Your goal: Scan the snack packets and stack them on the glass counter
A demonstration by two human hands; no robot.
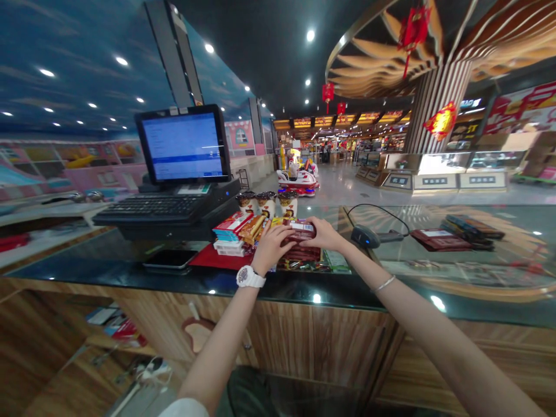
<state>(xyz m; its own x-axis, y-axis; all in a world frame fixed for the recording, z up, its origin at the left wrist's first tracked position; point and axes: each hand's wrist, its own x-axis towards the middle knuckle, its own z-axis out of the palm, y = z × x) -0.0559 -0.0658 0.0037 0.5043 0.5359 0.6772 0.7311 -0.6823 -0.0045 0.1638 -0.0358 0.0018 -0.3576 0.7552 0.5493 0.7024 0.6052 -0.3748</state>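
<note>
Both hands meet at a dark brown packet with a white label, on top of a pile of similar brown packets. My left hand, with a white watch above it, lies over the packet's left end, fingers closed on it. My right hand grips the right end between thumb and fingers. Left of the hands are a gold-wrapped snack, red and blue boxes and white boxes on a red sheet. Three lidded cups stand behind.
A monitor and keyboard stand at the left, with a black phone in front. A scanner with a cable lies to the right. Farther right are more packets on the glass counter.
</note>
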